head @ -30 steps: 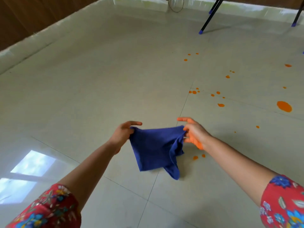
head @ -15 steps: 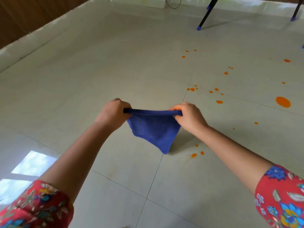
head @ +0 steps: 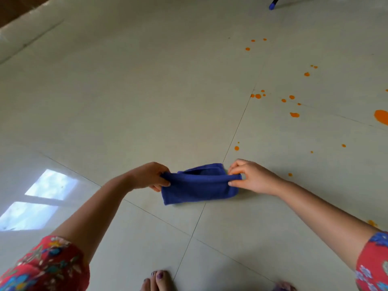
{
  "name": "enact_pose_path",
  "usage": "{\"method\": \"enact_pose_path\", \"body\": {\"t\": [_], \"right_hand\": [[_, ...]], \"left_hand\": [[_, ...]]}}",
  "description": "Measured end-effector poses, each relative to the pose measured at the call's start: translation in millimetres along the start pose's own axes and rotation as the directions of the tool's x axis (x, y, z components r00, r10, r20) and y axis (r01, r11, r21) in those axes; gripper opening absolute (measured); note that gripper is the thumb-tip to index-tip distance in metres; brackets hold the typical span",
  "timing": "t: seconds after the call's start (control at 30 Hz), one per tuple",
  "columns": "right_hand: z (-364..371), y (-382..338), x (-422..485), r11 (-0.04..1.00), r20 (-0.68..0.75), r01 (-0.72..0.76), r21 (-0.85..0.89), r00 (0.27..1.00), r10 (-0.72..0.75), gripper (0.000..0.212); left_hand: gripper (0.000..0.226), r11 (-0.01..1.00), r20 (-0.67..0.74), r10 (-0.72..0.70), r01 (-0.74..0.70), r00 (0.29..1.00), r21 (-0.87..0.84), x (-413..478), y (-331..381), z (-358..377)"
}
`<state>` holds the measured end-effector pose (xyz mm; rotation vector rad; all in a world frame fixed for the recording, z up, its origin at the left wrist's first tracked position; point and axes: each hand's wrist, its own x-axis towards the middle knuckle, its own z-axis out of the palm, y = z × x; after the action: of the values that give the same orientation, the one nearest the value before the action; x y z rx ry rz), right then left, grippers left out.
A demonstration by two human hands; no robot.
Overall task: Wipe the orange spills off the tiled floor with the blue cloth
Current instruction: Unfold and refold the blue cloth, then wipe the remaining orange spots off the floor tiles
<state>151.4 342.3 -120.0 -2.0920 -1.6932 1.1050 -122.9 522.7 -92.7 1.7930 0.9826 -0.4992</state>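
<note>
Two hands stretch a folded blue cloth (head: pixel 199 185) between them, low over the pale tiled floor (head: pixel 147 91); whether it touches the tiles cannot be told. Curled fingers and thumb of the left hand (head: pixel 149 176) grip its left end. Fingertips and thumb of the right hand (head: pixel 252 177) pinch the right end of its upper fold. Beyond the right fingers, orange spills (head: pixel 294 114) dot the tiles, small drops near and a large blot (head: pixel 382 117) well apart at the right edge. Red floral sleeves (head: pixel 44 265) cover the upper arms. Behind the hands, bare toes (head: pixel 157 280) stand on the floor. A blue-capped furniture leg (head: pixel 272 5) stands far ahead.
</note>
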Motion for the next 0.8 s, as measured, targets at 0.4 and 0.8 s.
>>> {"method": "enact_pose_path", "body": {"t": [0.4, 0.8], "right_hand": [[76, 4, 34, 0.767, -0.073, 0.315, -0.559, 0.903, -0.424, 0.062], [23, -9, -28, 0.855, -0.308, 0.074, 0.513, 0.946, 0.103, 0.040]], "left_hand": [[0.059, 0.878, -0.487, 0.419, -0.206, 0.766, 0.432, 41, -25, 51], [0.027, 0.749, -0.442, 0.657, -0.468, 0.610, 0.468, 27, 39, 38]]}}
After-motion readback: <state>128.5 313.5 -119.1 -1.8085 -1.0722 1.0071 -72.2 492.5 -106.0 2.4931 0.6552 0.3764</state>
